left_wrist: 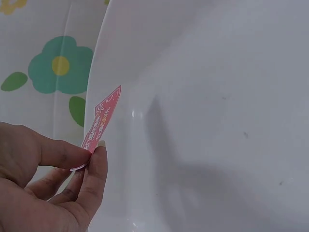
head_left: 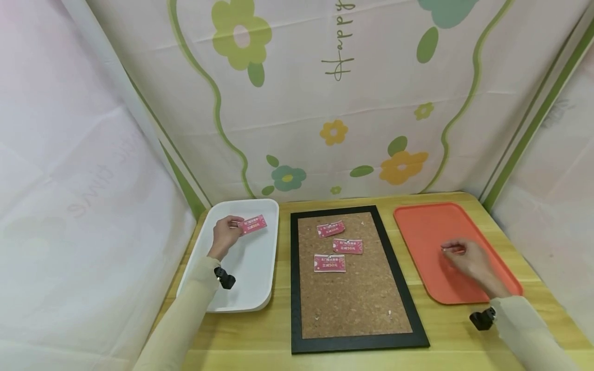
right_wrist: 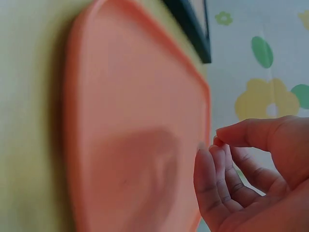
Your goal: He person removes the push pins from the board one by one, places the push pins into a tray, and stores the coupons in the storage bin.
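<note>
Between thumb and fingers, my left hand point(head_left: 226, 236) pinches a pink paper coupon point(head_left: 252, 224) above the white basin point(head_left: 252, 296); in the left wrist view the coupon point(left_wrist: 102, 118) bends slightly. Over the red tray point(head_left: 427, 234), my right hand point(head_left: 468, 259) has thumb and fingertips brought together on a tiny pale thing point(head_left: 443, 249), seemingly a pushpin and mostly hidden by the fingers. Between the hands lies a black-framed cork board point(head_left: 352, 293) with three pink coupons, including a lower one point(head_left: 329, 263), fixed near its top by small clear pins.
More small clear pins show on the cork, including one at lower right point(head_left: 390, 313) and one at lower left point(head_left: 317, 315). All stands on a wooden table point(head_left: 260, 340). Floral cloth walls point(head_left: 297, 103) rise behind and on both sides.
</note>
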`<state>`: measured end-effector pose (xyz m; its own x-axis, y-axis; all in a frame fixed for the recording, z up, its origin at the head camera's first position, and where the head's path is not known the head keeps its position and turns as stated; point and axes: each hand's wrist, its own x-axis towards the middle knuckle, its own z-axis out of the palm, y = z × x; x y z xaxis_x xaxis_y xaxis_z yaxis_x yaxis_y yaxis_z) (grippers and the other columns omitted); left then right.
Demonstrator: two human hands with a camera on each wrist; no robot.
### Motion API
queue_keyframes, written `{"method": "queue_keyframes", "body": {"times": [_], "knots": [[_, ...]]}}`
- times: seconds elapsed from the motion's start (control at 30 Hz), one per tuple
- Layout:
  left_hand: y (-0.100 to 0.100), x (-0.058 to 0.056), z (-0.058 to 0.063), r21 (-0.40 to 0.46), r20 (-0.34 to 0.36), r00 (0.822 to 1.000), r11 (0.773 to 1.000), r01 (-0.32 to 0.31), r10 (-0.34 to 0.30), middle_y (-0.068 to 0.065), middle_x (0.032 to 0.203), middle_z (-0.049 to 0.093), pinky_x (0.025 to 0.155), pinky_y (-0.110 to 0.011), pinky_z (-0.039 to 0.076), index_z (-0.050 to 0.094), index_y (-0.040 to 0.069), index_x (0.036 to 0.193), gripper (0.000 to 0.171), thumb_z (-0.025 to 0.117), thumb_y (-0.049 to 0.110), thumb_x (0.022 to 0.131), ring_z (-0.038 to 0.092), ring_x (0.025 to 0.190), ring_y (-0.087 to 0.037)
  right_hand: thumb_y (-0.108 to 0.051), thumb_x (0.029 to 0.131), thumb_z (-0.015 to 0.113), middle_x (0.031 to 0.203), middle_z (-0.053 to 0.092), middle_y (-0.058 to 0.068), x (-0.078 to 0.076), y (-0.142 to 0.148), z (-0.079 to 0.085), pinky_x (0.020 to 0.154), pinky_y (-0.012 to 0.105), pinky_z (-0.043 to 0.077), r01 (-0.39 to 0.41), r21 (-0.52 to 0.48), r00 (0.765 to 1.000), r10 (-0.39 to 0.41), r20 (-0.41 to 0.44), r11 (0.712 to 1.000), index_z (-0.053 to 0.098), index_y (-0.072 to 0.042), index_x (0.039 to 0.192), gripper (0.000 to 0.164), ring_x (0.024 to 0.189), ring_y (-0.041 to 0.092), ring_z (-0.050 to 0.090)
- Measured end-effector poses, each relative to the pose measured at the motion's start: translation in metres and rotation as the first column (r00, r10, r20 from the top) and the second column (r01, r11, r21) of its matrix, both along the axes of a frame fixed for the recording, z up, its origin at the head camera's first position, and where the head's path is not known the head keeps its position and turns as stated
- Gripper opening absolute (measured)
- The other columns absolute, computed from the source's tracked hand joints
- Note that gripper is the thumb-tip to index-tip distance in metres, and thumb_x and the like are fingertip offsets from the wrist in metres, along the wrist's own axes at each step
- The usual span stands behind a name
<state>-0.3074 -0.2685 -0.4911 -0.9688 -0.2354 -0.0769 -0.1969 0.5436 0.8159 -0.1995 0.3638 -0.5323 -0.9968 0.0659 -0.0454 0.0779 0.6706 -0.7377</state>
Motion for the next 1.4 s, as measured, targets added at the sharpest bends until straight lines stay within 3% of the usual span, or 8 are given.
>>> {"method": "queue_keyframes", "body": {"times": [0.3, 0.67, 1.03, 1.27, 1.4], "knots": [[-0.013, -0.006, -0.015, -0.009, 0.010, 0.999, 0.999, -0.041, 0.041, -0.023, 0.115, 0.068, 0.063, -0.017, 0.050, 0.069, -0.002, 0.125, 0.037, 0.063, -0.002, 0.089, 0.065, 0.087, -0.017, -0.013, 0.104, 0.059, 0.102, 0.071, 0.026, 0.002, 0.022, -0.014, 0.059, 0.031, 0.059, 0.015, 0.035, 0.999, -0.017, 0.042, 0.999, 0.063, 0.013, 0.121, 0.031, 0.068, 0.012, 0.067], [-0.025, -0.011, -0.026, -0.104, 0.040, 0.998, 0.993, -0.047, 0.052, -0.026, 0.122, 0.068, 0.066, -0.022, 0.051, 0.069, -0.001, 0.126, 0.037, 0.061, 0.001, 0.090, 0.065, 0.109, -0.034, -0.013, 0.104, 0.060, 0.101, 0.073, 0.022, 0.005, 0.033, -0.019, 0.059, 0.031, 0.059, 0.056, 0.046, 0.995, -0.059, 0.084, 0.997, 0.065, 0.011, 0.121, 0.030, 0.070, 0.010, 0.066], [-0.034, -0.014, -0.037, -0.233, 0.031, 0.998, 0.971, -0.050, 0.059, -0.028, 0.116, 0.070, 0.076, -0.036, 0.056, 0.069, -0.003, 0.124, 0.037, 0.060, -0.002, 0.088, 0.066, 0.105, -0.039, -0.014, 0.104, 0.059, 0.094, 0.075, 0.014, 0.005, 0.040, -0.021, 0.059, 0.031, 0.059, 0.069, 0.040, 0.993, -0.073, 0.090, 0.997, 0.067, 0.010, 0.120, 0.030, 0.068, 0.009, 0.066], [-0.038, -0.012, -0.041, -0.296, 0.010, 0.999, 0.955, -0.032, 0.037, -0.031, 0.113, 0.069, 0.086, -0.048, 0.056, 0.067, -0.007, 0.123, 0.036, 0.060, -0.002, 0.088, 0.065, 0.104, -0.042, -0.015, 0.104, 0.059, 0.099, 0.076, 0.020, 0.006, 0.042, -0.019, 0.057, 0.031, 0.057, 0.069, 0.072, 0.994, -0.075, 0.085, 0.995, 0.068, 0.010, 0.121, 0.031, 0.065, 0.012, 0.065], [-0.040, -0.011, -0.042, -0.312, 0.004, 1.000, 0.950, -0.026, 0.029, -0.031, 0.110, 0.070, 0.087, -0.049, 0.056, 0.067, -0.009, 0.121, 0.035, 0.064, -0.002, 0.086, 0.065, 0.103, -0.042, -0.015, 0.104, 0.059, 0.106, 0.074, 0.025, 0.007, 0.042, -0.018, 0.058, 0.031, 0.058, 0.076, 0.085, 0.992, -0.084, 0.094, 0.993, 0.068, 0.009, 0.122, 0.031, 0.068, 0.011, 0.065]]}}
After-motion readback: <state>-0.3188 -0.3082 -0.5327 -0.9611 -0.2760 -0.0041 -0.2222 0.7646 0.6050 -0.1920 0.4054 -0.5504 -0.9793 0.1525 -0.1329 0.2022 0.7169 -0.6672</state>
